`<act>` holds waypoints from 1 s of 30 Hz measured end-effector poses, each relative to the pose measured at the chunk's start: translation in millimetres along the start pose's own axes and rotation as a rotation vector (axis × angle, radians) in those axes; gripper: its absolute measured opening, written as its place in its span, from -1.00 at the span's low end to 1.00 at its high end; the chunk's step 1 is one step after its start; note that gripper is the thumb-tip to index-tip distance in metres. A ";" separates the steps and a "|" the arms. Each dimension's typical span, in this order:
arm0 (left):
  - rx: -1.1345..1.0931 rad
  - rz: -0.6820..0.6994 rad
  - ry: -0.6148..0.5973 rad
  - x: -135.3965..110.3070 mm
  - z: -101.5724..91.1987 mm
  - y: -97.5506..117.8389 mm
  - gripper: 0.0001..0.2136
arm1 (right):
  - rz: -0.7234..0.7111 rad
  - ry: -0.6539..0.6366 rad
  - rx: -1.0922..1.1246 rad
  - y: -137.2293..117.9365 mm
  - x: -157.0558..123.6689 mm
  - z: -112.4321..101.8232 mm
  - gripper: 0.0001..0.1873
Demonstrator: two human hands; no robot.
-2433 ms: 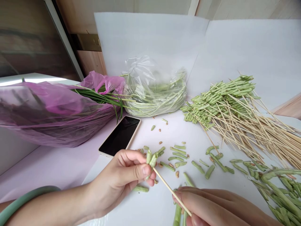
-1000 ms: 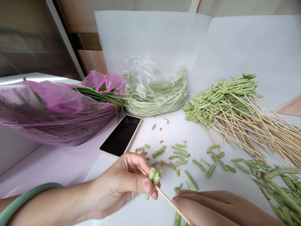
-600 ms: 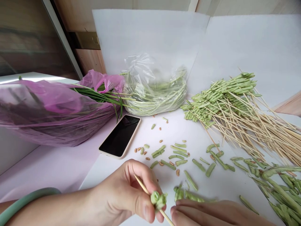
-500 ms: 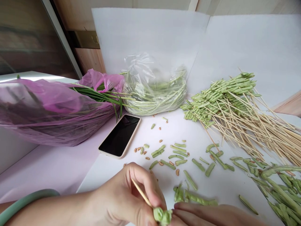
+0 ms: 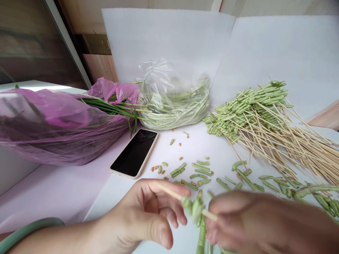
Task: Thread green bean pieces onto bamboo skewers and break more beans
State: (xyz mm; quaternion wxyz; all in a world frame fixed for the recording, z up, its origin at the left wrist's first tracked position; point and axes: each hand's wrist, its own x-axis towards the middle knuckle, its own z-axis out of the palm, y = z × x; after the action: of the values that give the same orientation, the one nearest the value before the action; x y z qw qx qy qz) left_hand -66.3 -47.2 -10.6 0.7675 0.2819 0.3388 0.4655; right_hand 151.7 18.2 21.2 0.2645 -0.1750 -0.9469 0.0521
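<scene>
My left hand (image 5: 148,215) is low in the middle, its thumb apart from the loosely curled fingers and its index finger lying along the tip of a thin bamboo skewer (image 5: 169,192). A small bunch of folded green bean pieces (image 5: 194,208) sits on that skewer. My right hand (image 5: 259,222) is smeared by motion at the lower right and pinches the skewer's other end. A long bean (image 5: 201,240) hangs below the bunch. A green bangle (image 5: 26,231) is on my left wrist.
Cut bean pieces (image 5: 201,173) and seeds lie scattered on the white sheet (image 5: 206,148). A phone (image 5: 135,152) lies face up to the left. Behind it are a purple bag of greens (image 5: 53,123) and a clear bag of long beans (image 5: 174,102). Finished skewers (image 5: 265,113) are piled at the right.
My left hand has let go its pinch on the bean bunch and opened. My right hand has lifted up and left with the skewer, and the bunch has slid further along the stick.
</scene>
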 end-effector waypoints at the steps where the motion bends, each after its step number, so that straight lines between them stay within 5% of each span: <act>1: 0.021 0.036 0.014 1.2 -1.2 0.9 -0.50 | 0.148 0.087 0.126 6.9 3.8 -7.5 -0.78; 4: 0.078 0.091 0.076 5.1 -5.1 2.3 -0.53 | 0.416 0.252 0.344 33.6 15.7 -24.4 -0.87; 9: 0.115 0.133 0.101 5.9 -7.9 3.7 -0.62 | 0.646 0.248 0.459 73.1 19.4 -28.2 -0.64; 20: 0.138 0.129 0.078 7.4 -7.5 4.8 -0.65 | 0.528 0.041 0.271 70.2 16.8 -15.7 -0.50; 30: 0.147 0.132 0.079 7.0 -8.2 3.7 -0.66 | 0.511 0.032 0.237 73.9 14.6 -11.4 -0.54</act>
State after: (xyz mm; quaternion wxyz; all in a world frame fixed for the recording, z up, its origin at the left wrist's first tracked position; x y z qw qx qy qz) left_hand -72.3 -38.3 -14.6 0.6984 0.3406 0.3829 0.4996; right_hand 168.4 92.5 23.8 0.2765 -0.3767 -0.8551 0.2248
